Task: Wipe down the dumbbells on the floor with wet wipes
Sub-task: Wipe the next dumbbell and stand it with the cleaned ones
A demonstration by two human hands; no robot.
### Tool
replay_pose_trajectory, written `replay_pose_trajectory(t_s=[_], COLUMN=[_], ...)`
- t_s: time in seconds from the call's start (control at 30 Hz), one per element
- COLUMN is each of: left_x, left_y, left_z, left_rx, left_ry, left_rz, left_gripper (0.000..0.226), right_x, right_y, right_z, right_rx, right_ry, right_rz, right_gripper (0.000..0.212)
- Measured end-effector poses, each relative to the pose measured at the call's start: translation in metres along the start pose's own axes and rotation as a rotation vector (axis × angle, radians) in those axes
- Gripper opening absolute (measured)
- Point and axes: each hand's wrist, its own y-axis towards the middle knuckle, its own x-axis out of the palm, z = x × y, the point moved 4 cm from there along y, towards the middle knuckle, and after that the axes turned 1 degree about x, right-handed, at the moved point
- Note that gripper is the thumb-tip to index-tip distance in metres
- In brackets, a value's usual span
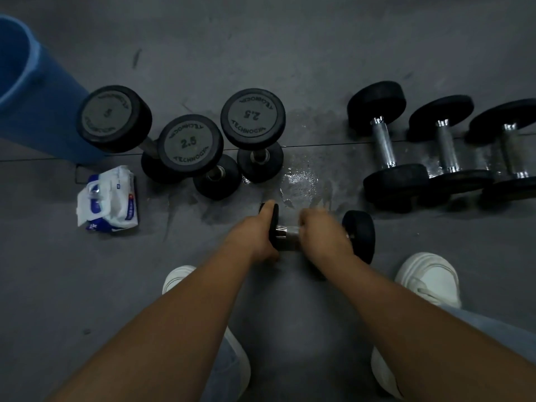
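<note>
Head view, lower centre: left hand (pixel 259 232) grips dumbbell (pixel 359 233) end; right hand (pixel 322 232), blurred, wraps its handle.

Gym, weights corner. Dark grey rubber floor (pixel 290 39), seam (pixel 333 145) between mats running across. Three upright dumbbells (pixel 193 146) on end, round black heads, two stamped 2.5 plus maker's name. Row of flat dumbbells (pixel 385 143) at right, black heads, ridged steel handles. Another dumbbell (pixel 359 233) lying nearest camera. Blue bin (pixel 34 91) at left edge, pack of wet wipes (pixel 108 198) near it, wet patch (pixel 301 178) shining on floor.
</note>
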Motion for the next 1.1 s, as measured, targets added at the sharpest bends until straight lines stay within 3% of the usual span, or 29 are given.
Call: replay_pose_trajectory(t_s=[0.07, 0.1, 0.2, 0.23, 0.37, 0.47, 0.6, 0.7, 0.87, 1.03, 1.1], left_x=[-0.001, -0.001, 0.000, 0.001, -0.002, -0.003, -0.003, -0.003, -0.008, -0.020, -0.015], left_y=[0.002, 0.003, 0.003, 0.003, 0.002, 0.001, 0.001, 0.003, 0.003, 0.008, 0.008], left_z=[-0.001, -0.001, -0.001, 0.000, 0.001, 0.003, 0.002, 0.002, 0.004, 0.012, 0.009], left_rx=[-0.005, -0.005, 0.002, 0.002, -0.014, -0.025, -0.028, -0.017, -0.044, -0.115, -0.185], left_ry=[-0.001, -0.002, -0.014, -0.014, 0.002, 0.010, -0.003, 0.004, -0.026, -0.010, -0.136], left_rz=[-0.010, -0.009, 0.011, 0.014, -0.014, -0.030, -0.024, -0.016, 0.010, -0.024, -0.111], left_gripper=[0.122, 0.123, 0.115, 0.114, 0.120, 0.124, 0.124, 0.123, 0.118, 0.108, 0.096], right_x=[-0.003, 0.000, 0.021, 0.018, 0.006, 0.009, 0.000, 0.016, -0.002, 0.005, 0.010], right_y=[0.002, -0.002, -0.018, -0.016, -0.003, -0.006, 0.007, -0.009, -0.005, -0.013, -0.008], right_z=[0.017, 0.008, -0.030, -0.028, 0.006, -0.009, 0.005, -0.016, 0.014, 0.013, 0.016], right_rx=[0.165, 0.157, -0.111, -0.104, 0.111, -0.031, 0.028, -0.178, -0.156, -0.339, -0.341], right_ry=[0.018, 0.020, 0.060, 0.091, 0.114, 0.029, -0.004, -0.121, -0.228, -0.405, -0.413], right_rz=[0.088, 0.063, -0.161, -0.164, 0.062, -0.089, -0.026, -0.244, 0.055, 0.105, 0.031], right_gripper=[0.021, 0.022, 0.021, 0.020, 0.018, 0.021, 0.021, 0.020, 0.022, 0.032, 0.031])
